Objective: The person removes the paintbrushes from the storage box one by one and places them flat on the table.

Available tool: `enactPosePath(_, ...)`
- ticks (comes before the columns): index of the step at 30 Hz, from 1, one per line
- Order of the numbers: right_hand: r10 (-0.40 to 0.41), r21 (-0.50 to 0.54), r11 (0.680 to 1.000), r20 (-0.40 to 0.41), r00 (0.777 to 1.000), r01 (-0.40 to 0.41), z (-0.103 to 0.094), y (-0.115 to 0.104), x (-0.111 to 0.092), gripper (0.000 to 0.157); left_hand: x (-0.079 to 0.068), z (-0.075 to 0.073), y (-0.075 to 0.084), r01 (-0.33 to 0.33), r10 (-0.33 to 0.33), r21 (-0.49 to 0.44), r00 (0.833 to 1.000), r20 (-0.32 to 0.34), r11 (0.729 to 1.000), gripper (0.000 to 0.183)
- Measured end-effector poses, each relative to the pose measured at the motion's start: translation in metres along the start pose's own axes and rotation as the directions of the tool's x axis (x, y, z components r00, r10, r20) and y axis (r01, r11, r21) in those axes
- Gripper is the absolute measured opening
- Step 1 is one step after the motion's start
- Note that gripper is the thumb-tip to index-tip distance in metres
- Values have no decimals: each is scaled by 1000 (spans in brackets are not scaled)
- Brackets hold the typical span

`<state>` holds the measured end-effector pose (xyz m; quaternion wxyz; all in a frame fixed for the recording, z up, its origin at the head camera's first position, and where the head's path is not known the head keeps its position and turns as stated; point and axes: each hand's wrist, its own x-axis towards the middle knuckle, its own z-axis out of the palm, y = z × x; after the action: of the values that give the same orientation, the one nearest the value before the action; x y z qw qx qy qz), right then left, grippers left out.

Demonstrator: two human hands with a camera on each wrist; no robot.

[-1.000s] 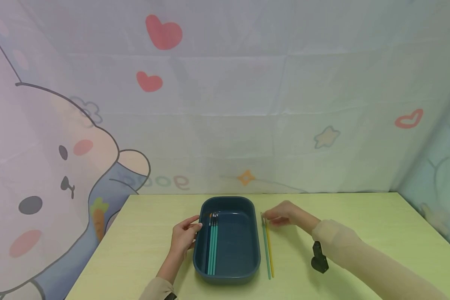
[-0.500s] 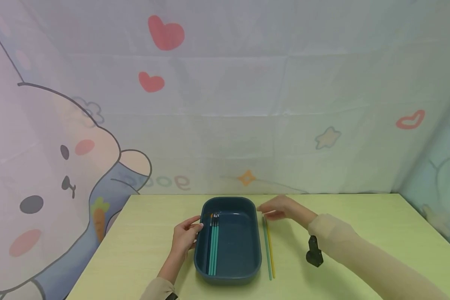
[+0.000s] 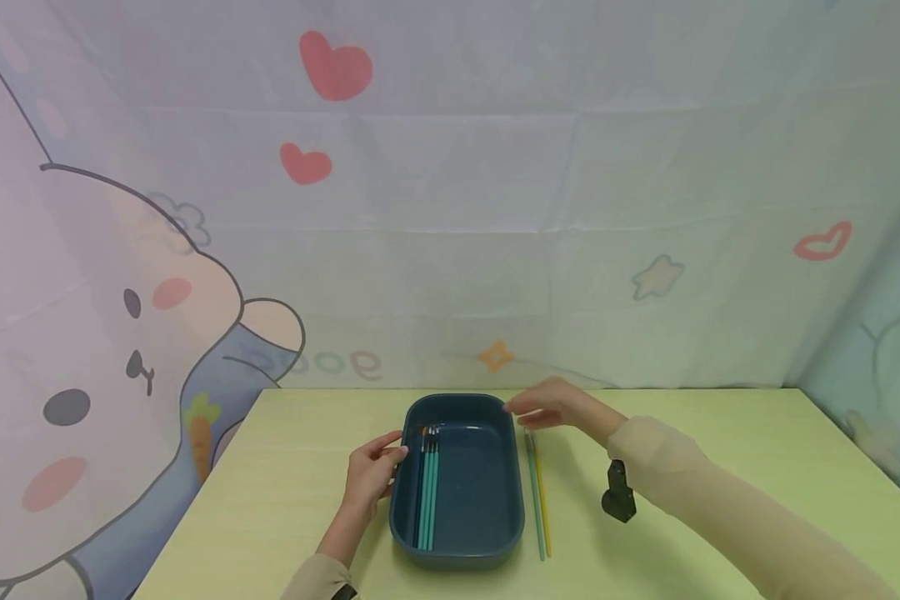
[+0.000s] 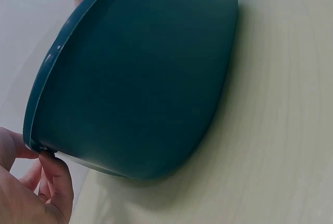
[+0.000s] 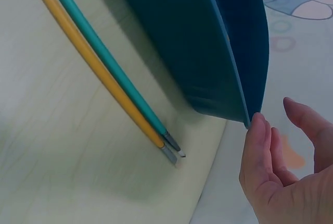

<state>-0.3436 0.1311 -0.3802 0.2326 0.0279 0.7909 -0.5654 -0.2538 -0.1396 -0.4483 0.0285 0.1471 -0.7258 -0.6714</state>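
A dark blue-green rectangular tub point(image 3: 476, 500) stands on the table. My left hand point(image 3: 369, 477) pinches its left rim, as the left wrist view shows with finger and thumb at the tub's edge point(image 4: 57, 47). At the far right corner, my right hand point(image 3: 553, 403) touches the rim with extended fingertips, the thumb held apart. Several paintbrushes point(image 3: 429, 500), teal and dark blue, lie side by side along the tub's left wall, bristles away from me. Outside on the right lie a teal paintbrush point(image 5: 109, 62) and a yellow paintbrush point(image 5: 101, 70), below my right hand.
The pale yellow table point(image 3: 690, 475) ends just behind the tub, against a cloth backdrop point(image 3: 457, 208) printed with hearts and a cartoon animal. Black wrist cameras sit at both sleeves, the right one point(image 3: 618, 493) hanging over the table.
My right hand has moved away from the tips of the two loose brushes, up and left to the tub's far right corner. The left hand keeps its hold.
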Motion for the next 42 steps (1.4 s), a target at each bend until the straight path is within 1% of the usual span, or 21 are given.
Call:
enactPosePath(5, -11, -13, 1000, 14, 1000, 12, 5, -5, 0, 39, 1, 1, -1, 4, -4, 4, 1000, -4, 1000, 37)
enactPosePath(11, -4, -7, 1000, 20, 1000, 4, 15, -11, -1, 36, 1, 0, 0, -1, 2, 7, 1000, -6, 1000, 37)
enactPosePath(18, -7, -52, 999, 27, 1000, 8, 31, -18, 0, 35, 2, -1, 0, -2, 2, 6, 1000, -5, 1000, 36)
enactPosePath(22, -10, -70, 997, 32, 999, 12, 40, -19, 1, 32, 2, -1, 0, 1, -1, 3, 1000, -2, 1000, 37)
enactPosePath(32, -17, -73, 997, 58, 998, 21, 58, -21, 4, 34, 2, -1, -1, 0, 0, 6, 1000, 1, 1000, 37)
enactPosePath(42, -9, -68, 998, 54, 998, 13, 67, -18, 10, 30, 2, -1, -1, 0, 0, 6, 1000, 4, 1000, 37)
